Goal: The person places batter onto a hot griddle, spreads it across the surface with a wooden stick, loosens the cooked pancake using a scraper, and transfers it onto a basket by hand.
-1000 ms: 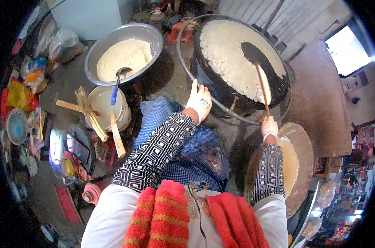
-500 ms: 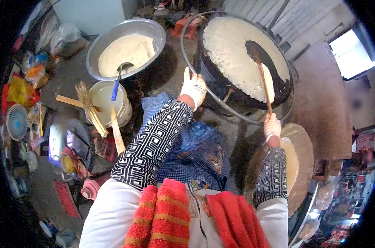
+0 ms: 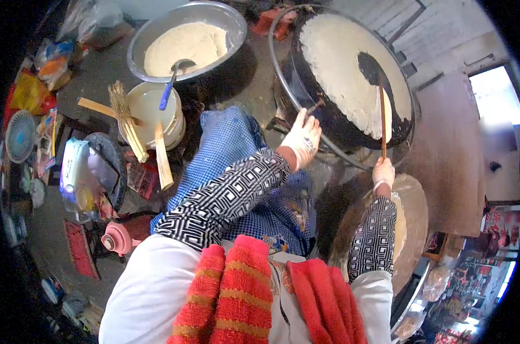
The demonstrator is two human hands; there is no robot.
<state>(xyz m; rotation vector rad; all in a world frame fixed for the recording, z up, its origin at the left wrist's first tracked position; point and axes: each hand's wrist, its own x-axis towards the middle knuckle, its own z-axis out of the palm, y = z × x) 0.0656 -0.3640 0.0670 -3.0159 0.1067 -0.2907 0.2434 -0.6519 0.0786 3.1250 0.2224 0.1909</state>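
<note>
My left hand [image 3: 302, 140], in a white glove, has its fingers closed at the metal ring [image 3: 278, 66] that runs round the griddle. My right hand [image 3: 384, 174], also gloved, grips the handle end of a thin wooden spreader [image 3: 382, 123]. The spreader's far part lies over the round black griddle [image 3: 412, 127], where pale batter [image 3: 340, 63] covers most of the surface. A curved dark patch of griddle shows through near the spreader's tip. A roll of batter sits along the spreader's right side.
At the upper left a metal basin [image 3: 240, 34] holds more batter and a blue-handled ladle [image 3: 167, 94]. Below it stands a white bucket [image 3: 180, 129] with a straw brush [image 3: 125, 117] across its rim. A round board [image 3: 415, 229] bearing a pale flat sheet lies under my right forearm.
The view has shifted, so the basin and griddle appear higher. My left hand stays by the ring. The spreader stands more upright in the view, and the batter layer looks smoother.
</note>
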